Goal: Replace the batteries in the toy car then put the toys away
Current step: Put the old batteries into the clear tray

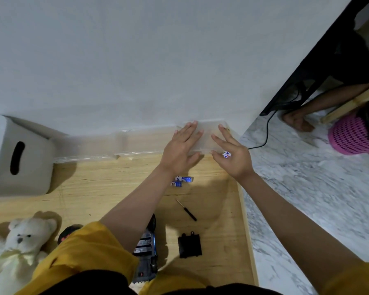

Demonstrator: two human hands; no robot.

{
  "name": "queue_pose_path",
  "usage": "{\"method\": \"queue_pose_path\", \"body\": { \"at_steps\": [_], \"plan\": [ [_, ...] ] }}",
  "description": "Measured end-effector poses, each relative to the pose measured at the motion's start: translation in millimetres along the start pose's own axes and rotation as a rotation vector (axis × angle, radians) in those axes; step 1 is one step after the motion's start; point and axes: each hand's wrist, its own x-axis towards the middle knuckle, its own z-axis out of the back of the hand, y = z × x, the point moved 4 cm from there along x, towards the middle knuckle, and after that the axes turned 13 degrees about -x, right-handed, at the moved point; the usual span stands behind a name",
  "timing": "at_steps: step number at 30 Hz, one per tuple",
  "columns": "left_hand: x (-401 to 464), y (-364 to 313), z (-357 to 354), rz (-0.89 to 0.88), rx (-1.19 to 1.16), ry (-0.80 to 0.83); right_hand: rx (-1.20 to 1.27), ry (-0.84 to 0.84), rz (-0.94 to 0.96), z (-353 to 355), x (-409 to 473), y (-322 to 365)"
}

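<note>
The toy car (146, 255) lies upside down near the table's front, half hidden under my left forearm, its battery bay showing. Its black battery cover (189, 245) lies to the right of it, and a small black screwdriver (186, 210) lies beyond that. Two blue-and-white batteries (182, 181) rest on the wood just below my left wrist. My left hand (182, 149) lies flat with straight fingers on a clear plastic box (209, 133) against the wall. My right hand (232, 154) reaches to the same box and holds a blue-and-white battery (226, 154) under curled fingers.
A white bin with a slot handle (19, 156) stands at the left. A white teddy bear (19, 250) lies at the front left. A long clear lid or tray (107, 143) runs along the wall. The table's right edge (246, 226) drops to marble floor; a pink basket (354, 135) and a person's foot (297, 121) lie beyond.
</note>
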Motion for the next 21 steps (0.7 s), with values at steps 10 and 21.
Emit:
{"method": "queue_pose_path", "body": {
  "at_steps": [10, 21],
  "plan": [
    [0, -3, -1, -0.006, 0.091, 0.002, -0.058, -0.053, 0.035, -1, -2, 1],
    [1, -10, 0, 0.064, 0.124, 0.043, -0.176, 0.055, 0.065, 11, 6, 10]
  ]
}}
